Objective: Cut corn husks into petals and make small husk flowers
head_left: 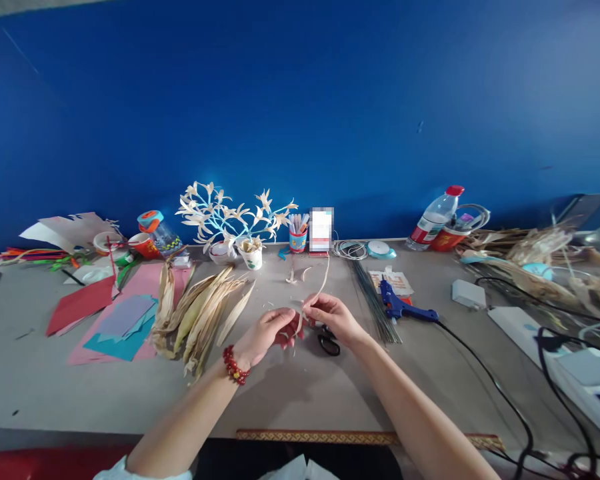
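Both hands meet over the middle of the table, pinching a thin pale strip of dried corn husk (323, 280). My left hand (275, 327), with a red bead bracelet (235, 367) on its wrist, grips the strip's lower part between thumb and fingers. My right hand (336, 317) is closed on it a little higher, and the free end curves up and away. Black-handled scissors (329, 344) lie beneath my right hand, their blades partly hidden. To the left is a pile of dried corn husks (205, 313), with one loose husk piece (237, 313) beside it.
Husk flowers (235, 217) stand in a white cup (251, 255) at the back, near a phone (321, 230). Wires (375, 300) and a blue glue gun (405, 305) with a trailing cord lie right. Coloured paper (125, 333) is left, a bottle (436, 217) back right.
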Motion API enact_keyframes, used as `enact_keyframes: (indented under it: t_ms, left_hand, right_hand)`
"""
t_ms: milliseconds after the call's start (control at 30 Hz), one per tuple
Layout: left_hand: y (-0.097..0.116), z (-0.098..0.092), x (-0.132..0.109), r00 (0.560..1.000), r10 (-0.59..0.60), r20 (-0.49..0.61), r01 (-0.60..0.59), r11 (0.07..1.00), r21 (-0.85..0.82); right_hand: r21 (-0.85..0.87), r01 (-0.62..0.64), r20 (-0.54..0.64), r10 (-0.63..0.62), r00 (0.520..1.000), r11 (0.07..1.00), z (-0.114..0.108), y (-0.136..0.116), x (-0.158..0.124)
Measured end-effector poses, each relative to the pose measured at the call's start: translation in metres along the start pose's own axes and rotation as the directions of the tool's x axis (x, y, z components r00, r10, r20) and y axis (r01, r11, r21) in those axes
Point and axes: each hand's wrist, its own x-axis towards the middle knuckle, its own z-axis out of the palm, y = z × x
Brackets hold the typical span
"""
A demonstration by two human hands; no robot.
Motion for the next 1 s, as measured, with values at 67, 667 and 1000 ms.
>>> enact_keyframes:
  t_ms: [67,667,1000]
  left_hand:
    - [-0.001,0.006,0.006,0.994,-0.060,0.092,0.079,0.974,-0.213]
    - [-0.023,-0.004,0.016,0.985,0.059,-0.162,-0.091,0.977,-0.193]
    - [-0.031,-0.003,0.019,0.941,0.199,-0.274,-0.239,0.964,-0.121]
  right_hand:
    - [0.017,0.018,0.048,-0.019,0.999,1.000,0.000,-0.001,-0.001]
    - [-0.947,-0.241,-0.217,0.131,0.967,0.212,-0.054,-0.036,-0.015]
    - [-0.956,-0.270,-0.253,0.136,0.958,0.117,-0.046,-0.032,-0.006]
